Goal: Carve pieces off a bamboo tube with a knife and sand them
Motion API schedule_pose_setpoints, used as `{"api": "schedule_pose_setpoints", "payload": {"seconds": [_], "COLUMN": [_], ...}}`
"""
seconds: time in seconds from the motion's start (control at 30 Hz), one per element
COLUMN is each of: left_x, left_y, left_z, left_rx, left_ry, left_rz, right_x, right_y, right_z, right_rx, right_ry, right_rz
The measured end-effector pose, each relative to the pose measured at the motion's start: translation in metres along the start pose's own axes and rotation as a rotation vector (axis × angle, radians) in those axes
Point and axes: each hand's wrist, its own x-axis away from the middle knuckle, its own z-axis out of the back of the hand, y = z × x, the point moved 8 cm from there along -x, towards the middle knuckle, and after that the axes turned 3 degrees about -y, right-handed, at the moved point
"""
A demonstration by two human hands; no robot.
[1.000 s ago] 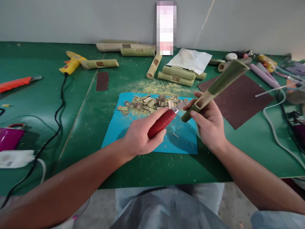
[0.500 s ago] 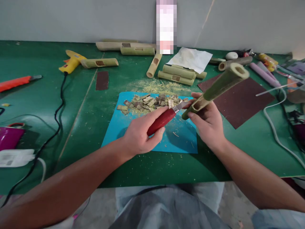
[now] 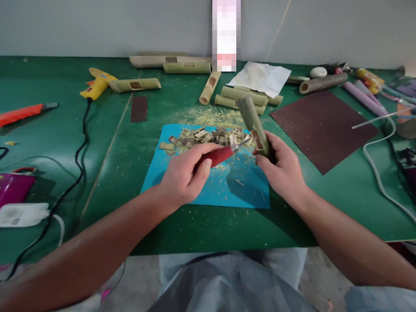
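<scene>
My left hand is wrapped round the red handle of a carving knife, whose thin metal blade points right. In my right hand is a piece of bamboo tube, gripped near its lower end and tilted up to the left. A rectangular opening is cut in the tube's side, facing the blade. The blade tip lies close to that opening; whether it touches I cannot tell. Beneath both hands is a blue sheet, with bamboo chips and shavings heaped along its far edge.
Several cut bamboo tubes lie at the back, some under white paper. Brown sandpaper is to the right. A yellow glue gun with a black cord, an orange-handled tool and a white power strip are on the left.
The bamboo tube has swung from leaning up-right to leaning up-left, its opening now turned toward the knife. My left hand has drawn the knife slightly left.
</scene>
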Motion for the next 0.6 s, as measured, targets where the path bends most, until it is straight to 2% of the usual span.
{"api": "schedule_pose_setpoints", "payload": {"seconds": [0.13, 0.3, 0.4, 0.5, 0.6], "left_x": [-0.004, -0.003, -0.003, -0.004, -0.001], "left_y": [0.0, -0.001, 0.0, -0.012, -0.024], "left_z": [0.002, -0.006, -0.004, -0.004, -0.015], "left_rx": [-0.069, -0.045, 0.005, 0.222, 0.441], "left_ry": [0.013, -0.042, -0.006, 0.005, -0.097], "left_rz": [0.014, 0.038, 0.045, 0.206, 0.384], "right_x": [-0.001, -0.002, -0.001, 0.0, 0.0], "right_y": [0.0, 0.003, 0.005, 0.003, 0.001], "right_z": [-0.001, -0.008, -0.007, -0.003, 0.0], "right_rx": [0.005, -0.036, 0.033, 0.187, 0.273], "right_ry": [-0.02, -0.078, -0.06, -0.009, 0.011], "right_rz": [-0.039, -0.079, -0.06, -0.021, 0.0]}}
